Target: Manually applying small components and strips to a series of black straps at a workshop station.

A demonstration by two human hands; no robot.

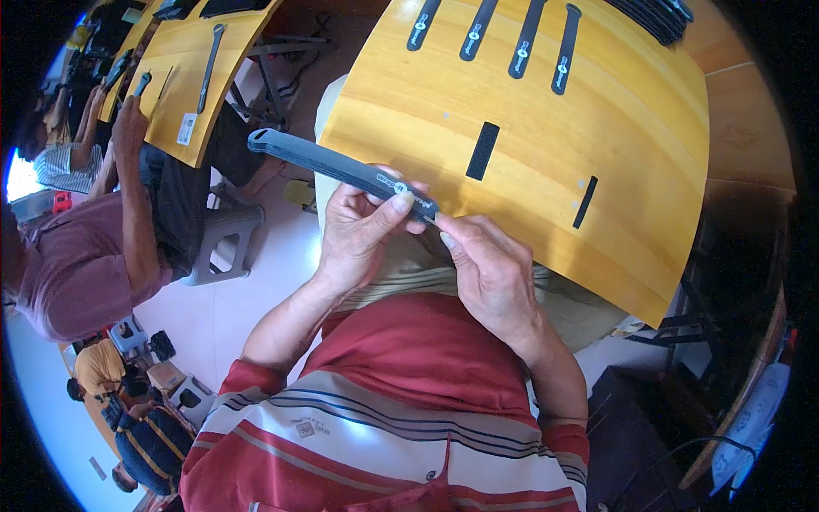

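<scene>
A stack of black hook-and-loop straps (311,155) with white print lies across my left hand (351,235), which is closed round its near end, thumb on top. The looped far end, with a slot in it, points up to the left. My right hand (495,269) pinches at the near tip of the stack with thumb and forefinger; whether it grips one strap or several is hidden. Both hands are over the front edge of the wooden table (529,119). On it lie a short black fabric strip (483,151) and a narrower black strip (585,202).
Several single straps (519,47) lie in a row at the table's far side, with a thick pile of black straps (653,19) at the far right corner. To the left, a person in a purple shirt (85,260) works at another wooden table (183,94) beside a grey stool (226,243).
</scene>
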